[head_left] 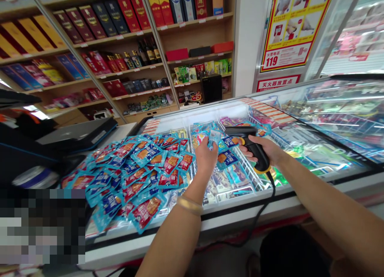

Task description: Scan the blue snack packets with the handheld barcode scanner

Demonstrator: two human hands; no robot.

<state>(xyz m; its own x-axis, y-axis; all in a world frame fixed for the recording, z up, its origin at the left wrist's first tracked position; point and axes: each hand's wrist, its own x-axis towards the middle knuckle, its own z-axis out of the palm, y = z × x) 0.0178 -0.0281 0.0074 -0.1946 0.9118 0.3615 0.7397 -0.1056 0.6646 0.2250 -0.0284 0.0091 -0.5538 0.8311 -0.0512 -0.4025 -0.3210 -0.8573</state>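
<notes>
My left hand (207,152) pinches a small blue snack packet (214,137) above the glass freezer top. In my right hand (265,149) is a black and yellow barcode scanner (255,148), its head pointing left toward that packet. The scanner's cable hangs down over the freezer's front edge. Left of my hands lies a large heap of blue and red snack packets (138,165), overlapping one another. A few more packets (227,158) lie on the glass between my two hands.
Under the glass of the chest freezer (258,201) are wire baskets with packaged goods. Dark counter equipment (81,134) stands at the left. Behind the freezer are shelves (120,37) of boxes and bottles, and a red and yellow poster (295,29) on the right.
</notes>
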